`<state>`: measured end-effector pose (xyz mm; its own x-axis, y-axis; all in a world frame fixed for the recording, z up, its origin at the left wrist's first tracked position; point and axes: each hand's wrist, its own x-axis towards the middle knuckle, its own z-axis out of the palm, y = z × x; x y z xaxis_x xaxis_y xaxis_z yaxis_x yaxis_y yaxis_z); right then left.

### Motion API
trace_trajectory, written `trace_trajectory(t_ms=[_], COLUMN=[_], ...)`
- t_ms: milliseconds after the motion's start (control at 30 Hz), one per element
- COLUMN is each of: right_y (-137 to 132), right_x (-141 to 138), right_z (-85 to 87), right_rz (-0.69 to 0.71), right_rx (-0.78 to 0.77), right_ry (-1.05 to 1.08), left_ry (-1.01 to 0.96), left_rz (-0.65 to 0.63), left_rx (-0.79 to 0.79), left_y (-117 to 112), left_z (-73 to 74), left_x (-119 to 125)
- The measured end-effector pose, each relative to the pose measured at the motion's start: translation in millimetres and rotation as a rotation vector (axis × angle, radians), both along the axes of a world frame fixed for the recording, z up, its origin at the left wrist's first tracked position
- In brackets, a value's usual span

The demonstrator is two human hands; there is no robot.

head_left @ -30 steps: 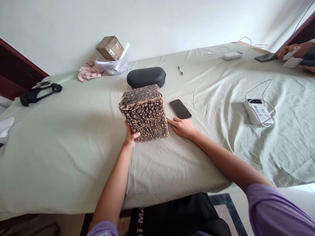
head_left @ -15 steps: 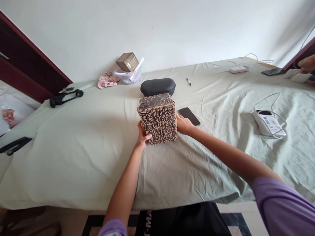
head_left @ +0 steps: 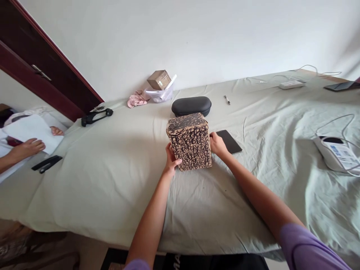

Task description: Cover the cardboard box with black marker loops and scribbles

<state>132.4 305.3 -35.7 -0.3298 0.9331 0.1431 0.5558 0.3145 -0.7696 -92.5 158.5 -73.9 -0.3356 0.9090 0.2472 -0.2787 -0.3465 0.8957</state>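
A cardboard box (head_left: 191, 148) stands tilted on the cloth-covered table, its front and top covered in black looping scribbles. My left hand (head_left: 171, 161) is closed on its lower left side, thumb across the front edge and the other fingers partly behind. At the right edge, my right hand (head_left: 217, 144) is curled against the box, with its fingertips hidden by the side. A dark flat phone (head_left: 230, 141) lies just beyond my right hand. Directly behind the box sits a black oval case (head_left: 191, 105).
A marker (head_left: 227, 99) lies farther back. By the wall are a small carton (head_left: 159, 80) on a plastic tub (head_left: 160, 95) and a pink cloth (head_left: 137, 99). Left are a black stapler (head_left: 47, 164) and another person's hands with white paper (head_left: 35, 129). A white device (head_left: 337, 153) with cable lies right.
The view has swung left, so things appear farther right, and another person's hands with paper now show at the left. My hands keep their places on the box.
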Motion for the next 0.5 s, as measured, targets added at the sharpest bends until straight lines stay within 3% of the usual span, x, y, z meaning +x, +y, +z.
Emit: trace_trajectory(t_ms=[133, 267, 333, 500], right_y=[15, 16, 14, 8], right_x=[7, 12, 12, 6], right_z=[15.9, 33.5, 37.6, 34.3], right_rz=[0.049, 0.207, 0.224, 0.177], right_rx=[-0.111, -0.408, -0.494, -0.489], right_ry=[0.360, 0.817, 0.890, 0.873], left_ry=[0.009, 0.009, 0.011, 0.015], left_rz=[-0.012, 0.003, 0.002, -0.014], left_rx=[-0.011, -0.039, -0.033, -0.026], left_y=[-3, -3, -2, -4], left_z=[0.1, -0.6, -1.1, -1.8], left_x=[-1, -2, -2, -3])
